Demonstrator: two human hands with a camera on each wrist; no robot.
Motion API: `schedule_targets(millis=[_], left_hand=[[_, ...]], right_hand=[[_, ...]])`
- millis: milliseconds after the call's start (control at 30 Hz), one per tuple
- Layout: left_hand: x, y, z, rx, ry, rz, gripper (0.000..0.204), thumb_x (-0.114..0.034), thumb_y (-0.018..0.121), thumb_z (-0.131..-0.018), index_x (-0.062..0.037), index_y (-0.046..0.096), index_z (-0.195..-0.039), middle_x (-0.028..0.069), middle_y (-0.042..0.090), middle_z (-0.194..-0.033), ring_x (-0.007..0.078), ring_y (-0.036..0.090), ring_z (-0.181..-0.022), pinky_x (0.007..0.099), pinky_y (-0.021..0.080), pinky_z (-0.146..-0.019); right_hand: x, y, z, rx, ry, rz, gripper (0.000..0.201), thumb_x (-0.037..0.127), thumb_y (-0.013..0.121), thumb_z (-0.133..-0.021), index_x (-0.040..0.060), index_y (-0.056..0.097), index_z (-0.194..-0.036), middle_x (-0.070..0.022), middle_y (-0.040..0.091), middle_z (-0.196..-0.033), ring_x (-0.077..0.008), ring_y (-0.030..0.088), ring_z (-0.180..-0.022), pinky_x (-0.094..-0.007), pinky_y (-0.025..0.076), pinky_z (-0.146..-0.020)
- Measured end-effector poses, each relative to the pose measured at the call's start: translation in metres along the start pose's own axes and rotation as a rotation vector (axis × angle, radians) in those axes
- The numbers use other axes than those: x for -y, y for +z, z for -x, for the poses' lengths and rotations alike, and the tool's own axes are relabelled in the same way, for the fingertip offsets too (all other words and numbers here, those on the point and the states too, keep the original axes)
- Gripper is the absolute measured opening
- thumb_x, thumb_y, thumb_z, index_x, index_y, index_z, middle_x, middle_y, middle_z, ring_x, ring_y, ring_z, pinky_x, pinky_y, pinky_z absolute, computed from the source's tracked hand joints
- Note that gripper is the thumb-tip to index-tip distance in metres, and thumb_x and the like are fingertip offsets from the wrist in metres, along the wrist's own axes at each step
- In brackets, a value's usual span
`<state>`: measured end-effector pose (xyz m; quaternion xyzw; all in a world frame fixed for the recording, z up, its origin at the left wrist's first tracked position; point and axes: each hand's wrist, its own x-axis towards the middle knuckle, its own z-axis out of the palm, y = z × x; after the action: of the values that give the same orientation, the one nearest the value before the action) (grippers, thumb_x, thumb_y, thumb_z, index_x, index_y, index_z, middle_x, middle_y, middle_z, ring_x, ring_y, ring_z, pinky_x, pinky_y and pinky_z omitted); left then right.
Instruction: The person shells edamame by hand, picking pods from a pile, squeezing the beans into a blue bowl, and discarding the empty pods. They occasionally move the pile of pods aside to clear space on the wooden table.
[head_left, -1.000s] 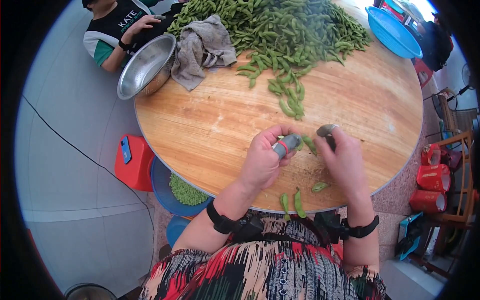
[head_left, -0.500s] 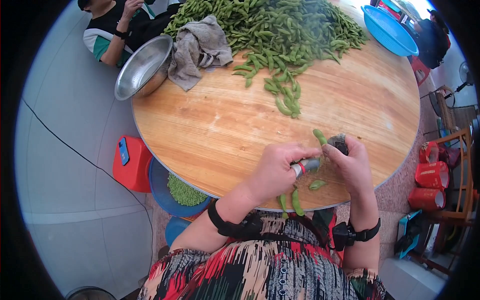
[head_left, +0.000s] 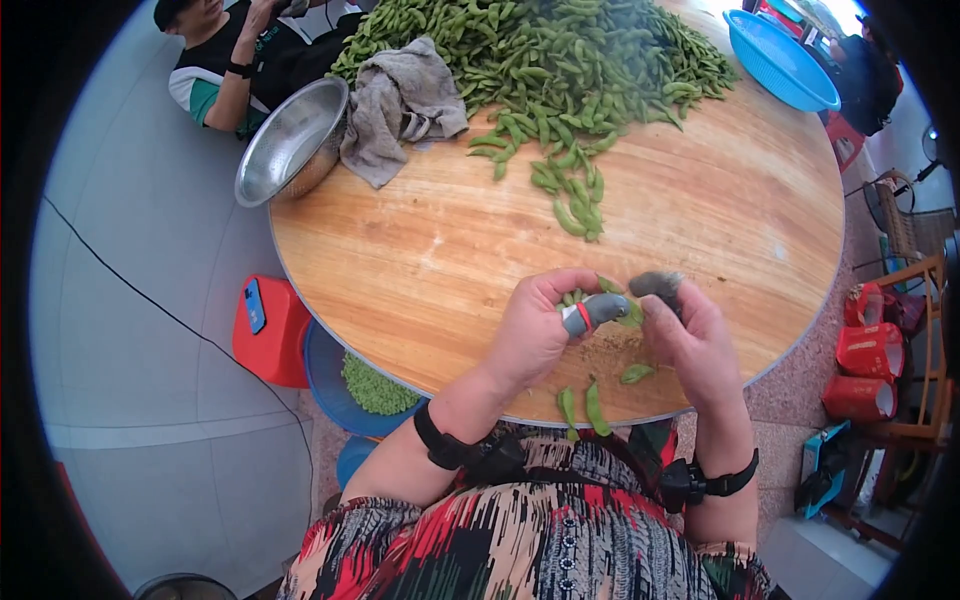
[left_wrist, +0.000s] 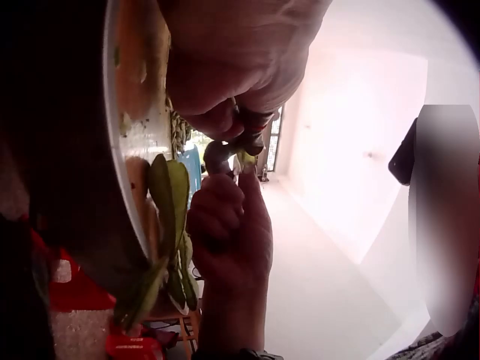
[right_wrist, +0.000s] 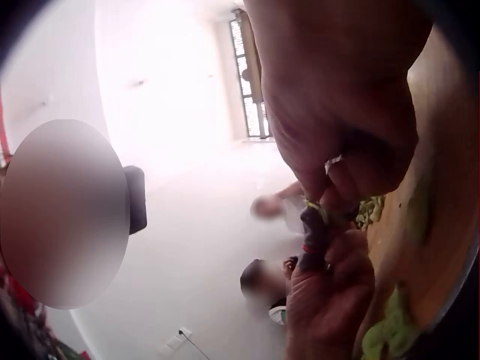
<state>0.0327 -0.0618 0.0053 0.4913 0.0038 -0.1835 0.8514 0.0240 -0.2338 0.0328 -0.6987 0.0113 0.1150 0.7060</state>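
Note:
In the head view the left hand (head_left: 532,335) is palm up near the table's front edge, with small green beans (head_left: 574,297) in its curled fingers. Its thumb has a grey cover with a red band (head_left: 586,312) and presses on a green pod (head_left: 632,316). The right hand (head_left: 698,345), a dark cover on one finger, pinches that pod's near end from the right. Both wrist views show the fingertips meeting at a bit of green (left_wrist: 247,159) (right_wrist: 313,204). A loose pod (head_left: 637,373) lies between the hands, and two more pods (head_left: 597,408) lie at the edge.
A large heap of pods (head_left: 570,60) covers the table's far side, beside a grey cloth (head_left: 400,100) and a metal colander (head_left: 295,145). A blue basket (head_left: 782,60) stands far right. Below left are a red stool (head_left: 270,340) and a bowl of shelled beans (head_left: 378,385).
The left hand has turned from palm down to palm up. The pod that stood up from the right hand's fingers now lies between both hands. The person at the back left has raised an arm.

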Motion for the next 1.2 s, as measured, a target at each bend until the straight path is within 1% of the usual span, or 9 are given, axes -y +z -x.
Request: schedule_targets(millis=[100, 367, 467, 533, 600, 700, 833, 900, 1200], left_hand=[[0.002, -0.001, -0.001, 0.011, 0.005, 0.0, 0.013, -0.003, 0.063, -0.079, -0.003, 0.063, -0.092, 0.0088, 0.063, -0.096, 0.0055, 0.056, -0.069, 0.0144, 0.041, -0.055], [0.001, -0.004, -0.001, 0.086, -0.028, 0.185, 0.021, -0.003, 0.064, -0.078, -0.003, 0.062, -0.099, 0.0095, 0.062, -0.1, 0.0045, 0.055, -0.067, 0.0142, 0.041, -0.054], [0.004, -0.005, -0.003, 0.049, -0.05, 0.147, 0.027, -0.004, 0.064, -0.079, -0.0029, 0.06, -0.105, 0.0067, 0.062, -0.099, 0.0029, 0.052, -0.064, 0.0138, 0.039, -0.053], [0.001, -0.002, -0.003, 0.02, -0.07, 0.116, 0.03, -0.005, 0.064, -0.079, -0.0029, 0.059, -0.108, 0.0048, 0.061, -0.098, 0.0021, 0.05, -0.063, 0.0136, 0.039, -0.052], [-0.007, 0.003, -0.002, -0.065, 0.048, -0.172, 0.033, -0.007, 0.064, -0.079, -0.0025, 0.058, -0.111, 0.0005, 0.061, -0.09, 0.0012, 0.047, -0.06, 0.0137, 0.036, -0.051], [-0.009, 0.006, -0.002, 0.012, 0.025, -0.107, 0.031, -0.008, 0.064, -0.079, -0.0026, 0.059, -0.109, -0.0024, 0.059, -0.081, 0.0011, 0.046, -0.059, 0.0139, 0.034, -0.05], [-0.005, 0.001, -0.001, 0.073, -0.048, 0.019, 0.025, -0.008, 0.064, -0.079, -0.0026, 0.061, -0.104, -0.0027, 0.058, -0.075, 0.001, 0.046, -0.058, 0.0139, 0.032, -0.048], [-0.005, -0.001, -0.002, -0.009, 0.01, 0.121, 0.019, -0.009, 0.064, -0.08, -0.0029, 0.062, -0.097, -0.002, 0.057, -0.073, 0.0009, 0.045, -0.056, 0.0141, 0.03, -0.047], [-0.004, 0.002, -0.001, -0.115, 0.146, 0.001, 0.013, -0.01, 0.062, -0.081, -0.0035, 0.062, -0.092, -0.004, 0.056, -0.068, 0.0001, 0.041, -0.054, 0.0151, 0.028, -0.046]], right_hand=[[0.001, -0.008, 0.002, 0.259, 0.142, -0.144, 0.021, 0.021, 0.05, -0.091, 0.0043, 0.057, -0.101, 0.006, 0.047, -0.062, -0.0013, 0.035, -0.051, -0.0167, 0.027, -0.045], [-0.005, -0.01, -0.003, 0.346, 0.338, -0.378, 0.017, 0.019, 0.053, -0.089, 0.0046, 0.058, -0.098, 0.0048, 0.049, -0.063, -0.0007, 0.039, -0.052, -0.016, 0.03, -0.046], [-0.007, -0.002, -0.002, 0.19, 0.08, -0.037, 0.012, 0.013, 0.054, -0.087, 0.003, 0.059, -0.093, 0.0038, 0.051, -0.064, -0.0042, 0.044, -0.052, -0.0185, 0.034, -0.048], [-0.005, -0.008, -0.003, -0.095, -0.189, 0.374, 0.008, 0.007, 0.056, -0.084, 0.0007, 0.06, -0.087, -0.0004, 0.054, -0.063, -0.0079, 0.049, -0.054, -0.0225, 0.038, -0.051], [0.003, -0.013, -0.002, -0.173, -0.244, 0.429, 0.007, 0.005, 0.057, -0.082, -0.0002, 0.06, -0.085, -0.0029, 0.054, -0.063, -0.0087, 0.049, -0.055, -0.0238, 0.039, -0.051], [0.009, -0.011, 0.001, -0.243, -0.345, 0.468, 0.006, 0.003, 0.059, -0.079, -0.0016, 0.058, -0.081, -0.0089, 0.055, -0.063, -0.0098, 0.051, -0.056, -0.0264, 0.04, -0.052], [0.017, 0.0, 0.005, 0.074, -0.188, 0.517, 0.008, 0.006, 0.056, -0.083, -0.001, 0.056, -0.081, -0.006, 0.054, -0.064, -0.0092, 0.05, -0.058, -0.0246, 0.041, -0.054], [0.009, 0.003, 0.004, 0.247, 0.09, 0.049, 0.014, 0.014, 0.049, -0.09, 0.0009, 0.054, -0.088, -0.0005, 0.053, -0.068, -0.0067, 0.046, -0.06, -0.0208, 0.038, -0.054], [0.003, 0.002, 0.003, 0.336, 0.266, -0.317, 0.02, 0.02, 0.041, -0.095, 0.0042, 0.052, -0.094, 0.0019, 0.05, -0.07, -0.0024, 0.037, -0.054, -0.0168, 0.03, -0.047]])
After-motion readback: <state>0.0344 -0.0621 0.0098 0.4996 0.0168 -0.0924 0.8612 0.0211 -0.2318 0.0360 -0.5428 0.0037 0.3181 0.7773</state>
